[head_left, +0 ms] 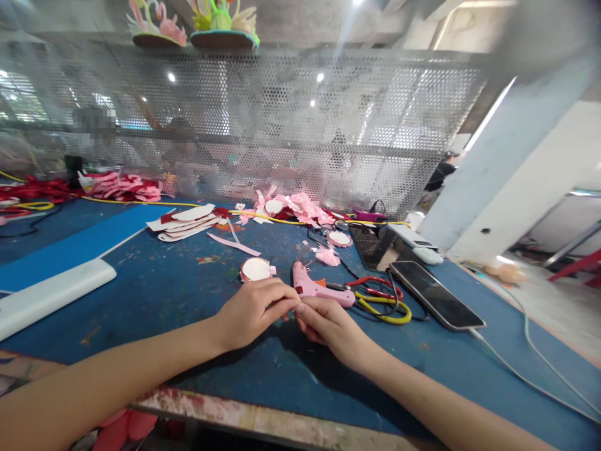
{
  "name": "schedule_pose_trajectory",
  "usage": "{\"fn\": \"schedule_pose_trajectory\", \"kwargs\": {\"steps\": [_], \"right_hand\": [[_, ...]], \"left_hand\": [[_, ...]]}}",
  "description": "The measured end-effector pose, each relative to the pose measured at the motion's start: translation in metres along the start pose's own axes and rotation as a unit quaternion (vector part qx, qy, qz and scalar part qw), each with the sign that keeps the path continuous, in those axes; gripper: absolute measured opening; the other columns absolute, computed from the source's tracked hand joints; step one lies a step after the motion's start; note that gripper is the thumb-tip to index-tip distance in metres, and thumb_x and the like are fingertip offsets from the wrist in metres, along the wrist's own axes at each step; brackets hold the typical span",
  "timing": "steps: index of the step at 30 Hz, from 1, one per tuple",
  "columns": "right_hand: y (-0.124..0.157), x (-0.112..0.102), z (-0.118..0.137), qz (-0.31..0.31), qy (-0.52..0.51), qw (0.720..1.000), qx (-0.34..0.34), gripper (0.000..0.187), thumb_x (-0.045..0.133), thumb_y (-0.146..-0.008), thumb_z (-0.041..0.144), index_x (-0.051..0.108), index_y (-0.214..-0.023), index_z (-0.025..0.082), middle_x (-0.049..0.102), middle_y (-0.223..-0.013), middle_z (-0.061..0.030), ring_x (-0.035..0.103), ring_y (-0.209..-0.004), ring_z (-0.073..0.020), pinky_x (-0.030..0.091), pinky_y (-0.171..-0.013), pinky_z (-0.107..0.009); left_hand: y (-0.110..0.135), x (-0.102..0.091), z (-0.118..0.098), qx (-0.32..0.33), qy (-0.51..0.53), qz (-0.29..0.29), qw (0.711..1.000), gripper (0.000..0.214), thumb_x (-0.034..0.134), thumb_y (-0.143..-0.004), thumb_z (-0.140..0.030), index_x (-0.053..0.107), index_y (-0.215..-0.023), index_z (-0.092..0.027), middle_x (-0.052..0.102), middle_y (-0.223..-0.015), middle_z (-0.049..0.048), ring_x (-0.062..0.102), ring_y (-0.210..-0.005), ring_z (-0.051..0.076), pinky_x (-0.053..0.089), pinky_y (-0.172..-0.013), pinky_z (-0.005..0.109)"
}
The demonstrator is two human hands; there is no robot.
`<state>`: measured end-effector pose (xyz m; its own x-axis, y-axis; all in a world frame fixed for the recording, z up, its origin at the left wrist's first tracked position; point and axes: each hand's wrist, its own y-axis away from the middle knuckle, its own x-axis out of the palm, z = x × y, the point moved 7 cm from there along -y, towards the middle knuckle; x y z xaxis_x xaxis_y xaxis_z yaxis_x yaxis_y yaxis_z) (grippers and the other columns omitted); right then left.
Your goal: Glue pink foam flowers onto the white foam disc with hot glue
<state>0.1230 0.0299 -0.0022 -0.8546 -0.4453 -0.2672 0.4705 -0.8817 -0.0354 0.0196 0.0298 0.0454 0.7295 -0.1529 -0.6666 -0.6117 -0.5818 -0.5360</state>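
Note:
My left hand [258, 308] and my right hand [333, 326] meet over the near middle of the table, thumbs and fingers pinched tip to tip. Whatever lies between the fingertips is too small or too hidden to make out. Just behind my left hand lies a round white disc [256, 269] with a reddish rim and a small pink tab on its right. A pink glue gun [319, 287] rests directly behind my right hand. To its right are red-handled pliers [382, 287] and yellow-handled scissors [392, 316], partly overlapping.
A phone [434, 293] with a white cable lies at right. White cut-out pieces [188, 220] are stacked at back left, beside pink strips [233, 244]. Pink scraps [300, 207] pile against a perforated metal screen [282, 125]. A long white object [56, 297] lies at left.

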Motion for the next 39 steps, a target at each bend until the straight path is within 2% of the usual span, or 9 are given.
{"fn": "schedule_pose_trajectory", "kwargs": {"steps": [6, 11, 15, 19, 27, 34, 39], "right_hand": [[0.001, -0.002, 0.002, -0.008, 0.054, 0.998, -0.016, 0.046, 0.040, -0.086, 0.055, 0.046, -0.062, 0.016, 0.040, -0.051, 0.0046, 0.032, -0.047, -0.0068, 0.023, -0.044, -0.022], [0.000, -0.007, 0.004, -0.034, 0.062, 0.997, -0.017, 0.049, 0.038, -0.085, 0.059, 0.045, -0.061, 0.017, 0.039, -0.050, 0.0048, 0.031, -0.046, -0.0073, 0.023, -0.043, -0.022], [0.000, -0.006, 0.005, -0.032, 0.075, 0.997, -0.020, 0.050, 0.037, -0.085, 0.060, 0.045, -0.060, 0.017, 0.039, -0.051, 0.0045, 0.032, -0.046, -0.0076, 0.023, -0.044, -0.022], [0.002, -0.006, 0.005, -0.041, 0.111, 0.993, -0.016, 0.049, 0.037, -0.086, 0.058, 0.046, -0.060, 0.017, 0.041, -0.052, 0.0037, 0.034, -0.048, -0.0081, 0.026, -0.046, -0.022], [0.002, -0.007, 0.004, -0.049, 0.173, 0.984, -0.018, 0.042, 0.035, -0.090, 0.046, 0.047, -0.063, 0.016, 0.044, -0.054, 0.0030, 0.038, -0.049, -0.0087, 0.028, -0.047, -0.022], [0.005, -0.009, 0.017, -0.093, 0.298, 0.948, -0.064, 0.039, 0.035, -0.092, 0.035, 0.048, -0.060, 0.017, 0.047, -0.054, 0.0016, 0.039, -0.052, -0.0104, 0.026, -0.049, -0.025], [0.005, -0.009, 0.019, -0.099, 0.306, 0.944, -0.079, 0.039, 0.037, -0.090, 0.032, 0.041, -0.054, 0.017, 0.042, -0.050, 0.0028, 0.033, -0.049, -0.0090, 0.022, -0.047, -0.025]], "left_hand": [[-0.001, 0.002, 0.005, -0.028, 0.029, 0.002, 0.999, 0.020, 0.043, -0.090, -0.023, 0.060, -0.083, -0.016, 0.059, -0.070, -0.0008, 0.057, -0.064, 0.008, 0.043, -0.070, 0.019], [0.000, 0.004, 0.007, -0.041, 0.071, 0.009, 0.997, 0.020, 0.045, -0.089, -0.025, 0.062, -0.096, -0.017, 0.064, -0.083, 0.0022, 0.059, -0.063, 0.009, 0.047, -0.068, 0.021], [0.001, 0.003, 0.006, -0.025, 0.036, 0.004, 0.999, 0.016, 0.053, -0.085, -0.026, 0.064, -0.093, -0.017, 0.066, -0.080, 0.0018, 0.060, -0.070, 0.011, 0.047, -0.069, 0.020], [0.001, 0.003, 0.006, -0.011, 0.006, 0.006, 1.000, 0.019, 0.046, -0.089, -0.024, 0.064, -0.091, -0.017, 0.065, -0.074, 0.0004, 0.060, -0.067, 0.010, 0.046, -0.069, 0.020], [-0.001, 0.005, 0.011, -0.053, 0.040, 0.024, 0.998, 0.019, 0.044, -0.090, -0.026, 0.061, -0.086, -0.017, 0.061, -0.072, -0.0007, 0.060, -0.062, 0.008, 0.045, -0.066, 0.018], [0.000, 0.005, 0.009, -0.049, -0.005, 0.026, 0.998, 0.019, 0.043, -0.090, -0.026, 0.059, -0.086, -0.017, 0.062, -0.075, -0.0004, 0.059, -0.063, 0.009, 0.044, -0.065, 0.020], [-0.001, 0.007, 0.008, -0.034, -0.066, 0.035, 0.997, 0.018, 0.043, -0.090, -0.025, 0.059, -0.087, -0.018, 0.063, -0.075, -0.0003, 0.058, -0.068, 0.011, 0.042, -0.065, 0.021]]}}
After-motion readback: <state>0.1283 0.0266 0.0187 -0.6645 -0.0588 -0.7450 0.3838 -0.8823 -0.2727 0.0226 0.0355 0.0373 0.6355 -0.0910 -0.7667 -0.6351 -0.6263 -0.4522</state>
